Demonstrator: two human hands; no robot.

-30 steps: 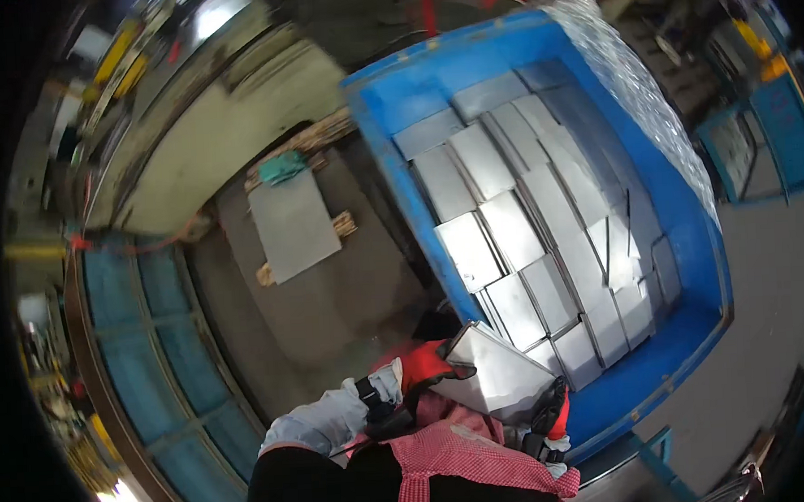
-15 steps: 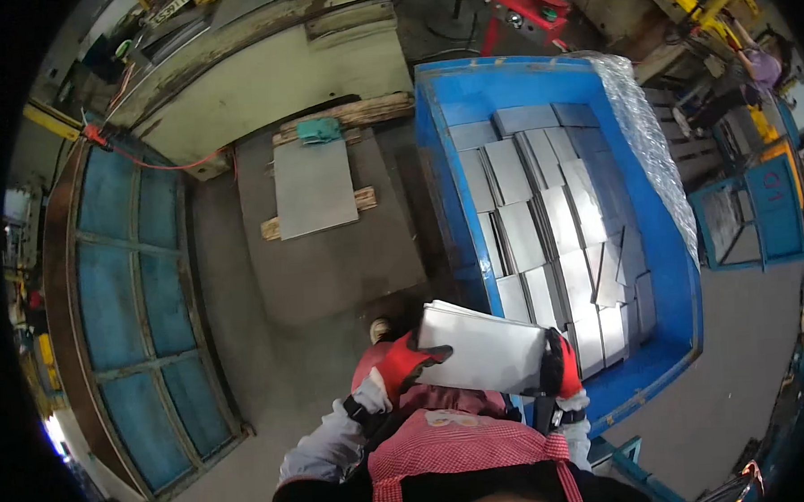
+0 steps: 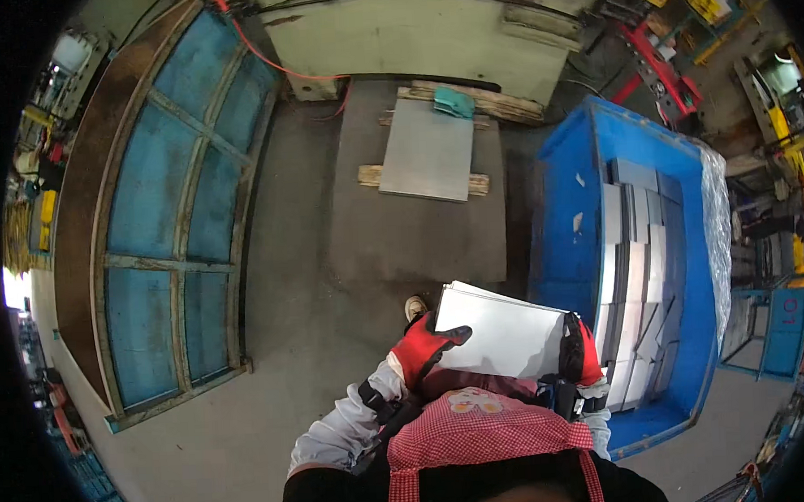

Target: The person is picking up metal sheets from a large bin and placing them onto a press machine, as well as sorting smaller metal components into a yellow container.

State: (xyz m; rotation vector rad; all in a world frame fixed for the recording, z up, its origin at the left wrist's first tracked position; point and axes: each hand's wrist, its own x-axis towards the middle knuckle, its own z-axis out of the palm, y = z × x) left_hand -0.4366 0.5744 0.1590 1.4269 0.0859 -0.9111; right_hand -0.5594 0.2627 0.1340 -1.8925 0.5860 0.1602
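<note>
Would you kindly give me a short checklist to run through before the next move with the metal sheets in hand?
1. Left hand gripping the metal sheets: ok, gloved, at their left end.
2. Right hand gripping them: ok, gloved, at the right end.
3. Held sheets' edges flush: not ok, slightly fanned along the far edge.
4. Top of the larger grey sheet bare: not ok, a green cloth lies at its far end.
5. Underside of the held sheets clean: cannot tell, hidden.

Metal sheets (image 3: 504, 332) between gloved hands (image 3: 420, 347)
</note>
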